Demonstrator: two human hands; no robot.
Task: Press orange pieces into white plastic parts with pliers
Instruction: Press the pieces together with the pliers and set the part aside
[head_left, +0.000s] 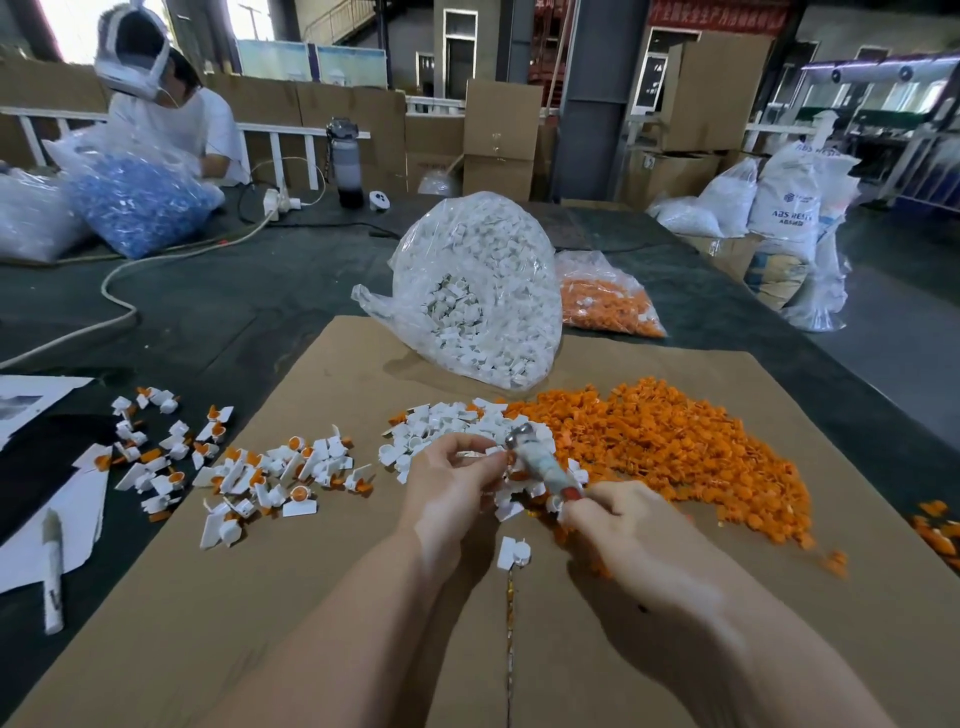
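Your left hand pinches a white part; your right hand grips the pliers, orange pile at two o'clock.

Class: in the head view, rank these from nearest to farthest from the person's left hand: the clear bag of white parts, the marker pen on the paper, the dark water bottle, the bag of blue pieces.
From the left hand:
1. Clear bag of white parts, just ahead.
2. Marker pen, far left, near edge.
3. Dark water bottle, far back.
4. Bag of blue pieces, back left.
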